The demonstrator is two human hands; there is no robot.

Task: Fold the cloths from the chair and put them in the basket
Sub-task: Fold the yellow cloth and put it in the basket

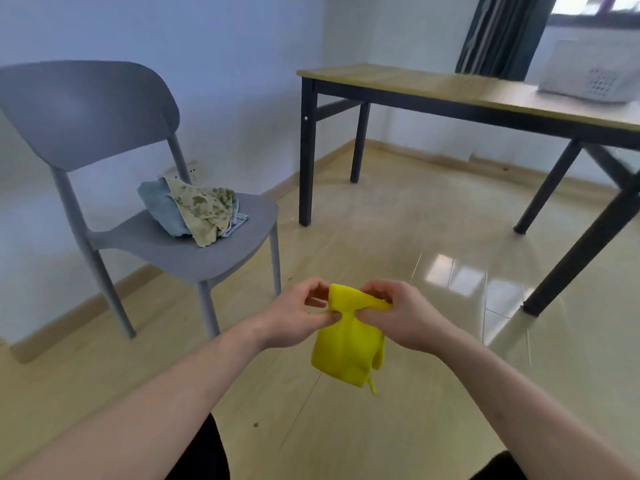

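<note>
A yellow cloth [348, 348] hangs in the air in front of me, folded small and bunched at its top edge. My left hand [301, 313] pinches that top edge from the left, and my right hand [401, 313] pinches it from the right. On the seat of the grey chair [86, 109] at the left lie a light blue cloth [159, 206] and, draped over it, a beige cloth with green blotches [204, 209]. The white basket [595, 72] stands on the wooden table [433, 86] at the far right.
The table has black legs and stands to the right of the chair, against the wall by a dark curtain [498, 32]. Glossy light floor [398, 237] stretches between the chair, the table and me.
</note>
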